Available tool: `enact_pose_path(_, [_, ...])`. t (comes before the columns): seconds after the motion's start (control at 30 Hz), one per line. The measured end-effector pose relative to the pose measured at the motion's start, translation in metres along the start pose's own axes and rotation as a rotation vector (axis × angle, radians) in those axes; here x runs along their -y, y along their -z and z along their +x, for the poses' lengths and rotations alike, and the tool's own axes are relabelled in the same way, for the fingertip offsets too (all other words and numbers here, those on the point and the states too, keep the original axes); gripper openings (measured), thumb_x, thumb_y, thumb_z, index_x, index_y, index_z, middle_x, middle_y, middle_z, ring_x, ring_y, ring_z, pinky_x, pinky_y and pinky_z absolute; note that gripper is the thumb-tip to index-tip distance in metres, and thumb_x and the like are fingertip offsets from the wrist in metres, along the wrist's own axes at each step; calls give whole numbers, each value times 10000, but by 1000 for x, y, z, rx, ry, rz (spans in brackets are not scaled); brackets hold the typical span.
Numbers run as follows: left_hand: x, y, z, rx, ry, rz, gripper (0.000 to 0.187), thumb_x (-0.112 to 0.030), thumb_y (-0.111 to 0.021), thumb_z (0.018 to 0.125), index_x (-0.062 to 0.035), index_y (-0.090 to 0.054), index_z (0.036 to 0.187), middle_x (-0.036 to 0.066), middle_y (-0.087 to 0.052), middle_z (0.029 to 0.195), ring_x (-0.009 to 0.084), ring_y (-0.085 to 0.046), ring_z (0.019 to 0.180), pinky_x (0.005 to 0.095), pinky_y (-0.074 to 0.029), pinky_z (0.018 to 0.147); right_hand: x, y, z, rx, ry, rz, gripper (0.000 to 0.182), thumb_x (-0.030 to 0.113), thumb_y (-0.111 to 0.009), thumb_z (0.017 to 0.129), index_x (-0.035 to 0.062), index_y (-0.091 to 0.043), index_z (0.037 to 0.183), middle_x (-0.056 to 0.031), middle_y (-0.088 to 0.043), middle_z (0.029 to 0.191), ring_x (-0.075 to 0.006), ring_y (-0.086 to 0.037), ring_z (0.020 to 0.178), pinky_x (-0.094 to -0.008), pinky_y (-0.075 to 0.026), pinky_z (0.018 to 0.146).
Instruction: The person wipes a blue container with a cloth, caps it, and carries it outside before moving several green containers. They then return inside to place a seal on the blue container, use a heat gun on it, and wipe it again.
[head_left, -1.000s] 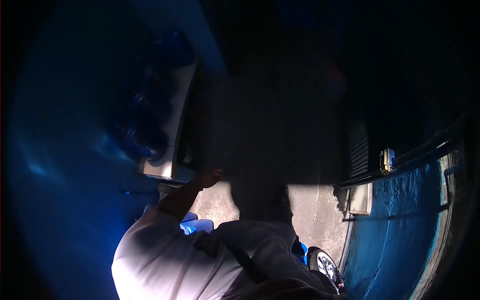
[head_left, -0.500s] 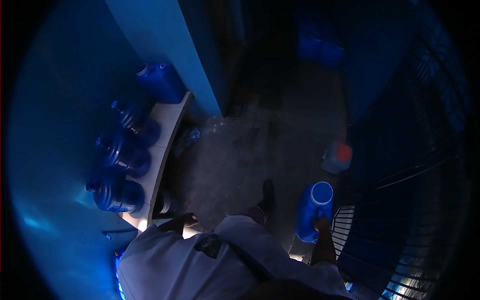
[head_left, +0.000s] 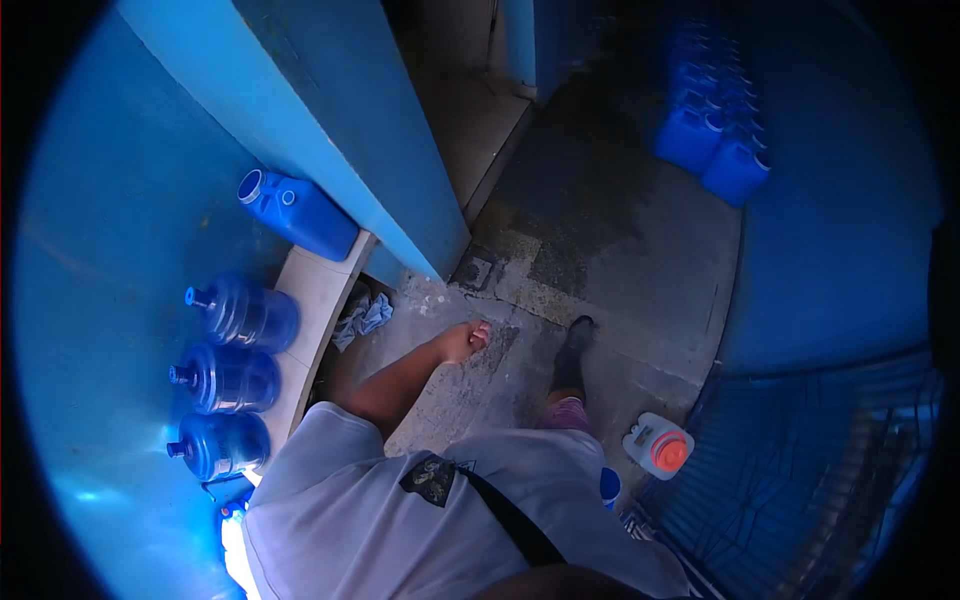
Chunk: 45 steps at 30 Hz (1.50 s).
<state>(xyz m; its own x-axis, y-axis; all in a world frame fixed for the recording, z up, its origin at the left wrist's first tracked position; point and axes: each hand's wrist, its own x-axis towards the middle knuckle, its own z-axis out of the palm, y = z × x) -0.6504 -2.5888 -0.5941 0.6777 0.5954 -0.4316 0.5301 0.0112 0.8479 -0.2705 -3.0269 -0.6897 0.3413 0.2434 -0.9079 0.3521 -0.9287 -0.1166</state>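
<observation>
My left hand [head_left: 465, 342] swings out in front of me over the concrete floor, its fingers curled in with nothing seen in them. Beside my right hip a small part of a blue jug [head_left: 609, 487] shows, mostly covered by my shirt. My right hand is out of sight behind my body. Ahead and to the right of that jug stands a whitish jug with an orange lid [head_left: 670, 450], apart from it on the floor.
Three large blue water bottles [head_left: 232, 378] and a blue jerrycan [head_left: 300, 215] stand on a tiled ledge [head_left: 315, 275] at left. A wall corner [head_left: 385, 150] juts out ahead. Rows of blue jerrycans [head_left: 690, 135] line the far right; a metal gate [head_left: 800, 450] is at right.
I have stepped forward and the view is brighter. My left hand has swung forward. My right hand, earlier on the blue jug's handle, has dropped out of sight, and the jug is mostly hidden.
</observation>
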Motion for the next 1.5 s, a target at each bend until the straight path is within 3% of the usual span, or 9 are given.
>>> enact_pose_path(0.37, [-28, 203, 149, -80, 587, 344, 577, -394, -681, 835, -53, -534, 1276, 145, -656, 1135, 263, -627, 1055, 369, -492, 911, 303, 330, 155, -85, 283, -438, 521, 407, -655, 830, 30, -621, 1188, -218, -612, 1194, -308, -581, 1137, -384, -465, 955])
enact_pose_path(0.6, [-28, 295, 351, -318, 547, 7, 536, -376, -690, 820, -57, -574, 1235, 172, -646, 1152, 306, -625, 1049, 378, -481, 919, 581, 551, 270, -120, 254, -822, 613, 430, -616, 829, -61, -553, 1191, -251, -534, 1291, -353, -493, 1239, -385, -448, 990])
enact_pose_path(0.8, [-78, 454, 532, -101, 536, 51, 483, -408, -656, 840, -62, -617, 1176, 162, -655, 1102, 278, -610, 1060, 381, -480, 903, 816, 657, 308, -307, 333, -948, 677, 374, -620, 804, -130, -466, 1229, -309, -502, 1294, -398, -490, 1227, -423, -433, 1001])
enact_pose_path(1.03, [-157, 732, 649, -473, 259, -173, 477, -347, -643, 877, -36, -568, 1230, 134, -653, 1069, 256, -619, 995, 365, -495, 858, 1068, 708, 318, -342, 381, -1104, 572, 312, -606, 836, -23, -456, 1274, -266, -524, 1292, -401, -504, 1215, -546, -389, 1016])
enact_pose_path(1.17, [-75, 895, 706, -580, 393, -432, 469, -329, -637, 877, -47, -559, 1244, 141, -647, 1080, 265, -619, 983, 370, -498, 846, 1205, 713, 380, -219, 436, -1019, 610, 351, -583, 884, 29, -365, 1355, -230, -496, 1341, -386, -456, 1270, -642, -342, 1009])
enact_pose_path(1.2, [-13, 915, 709, -762, 66, -296, 452, -303, -630, 878, -54, -554, 1248, 158, -640, 1091, 276, -621, 962, 380, -498, 833, 1259, 707, 359, -182, 468, -954, 618, 357, -579, 893, 45, -343, 1370, -219, -490, 1353, -383, -442, 1284, -688, -318, 999])
enact_pose_path(1.33, [-81, 978, 612, -744, 658, -90, 478, -298, -628, 881, -40, -530, 1272, 169, -618, 1179, 289, -606, 1043, 374, -477, 906, 1446, 673, 323, -46, 395, -920, 614, 386, -552, 907, 108, -326, 1405, -146, -415, 1447, -374, -389, 1332, -820, -182, 948])
enact_pose_path(1.4, [-90, 979, 570, -783, 619, -165, 475, -298, -635, 882, -25, -518, 1252, 174, -629, 1122, 287, -606, 1029, 375, -483, 876, 1539, 657, 271, -80, 438, -937, 634, 384, -547, 906, 141, -298, 1436, -146, -435, 1433, -374, -398, 1327, -834, -157, 941])
enact_pose_path(1.5, [-106, 980, 526, -798, 608, -503, 492, -309, -650, 876, -22, -509, 1250, 187, -635, 1068, 263, -614, 997, 360, -490, 846, 1648, 638, 246, -35, 780, -830, 602, 313, -596, 888, 47, -354, 1371, -250, -533, 1295, -417, -499, 1218, -588, -347, 1030])
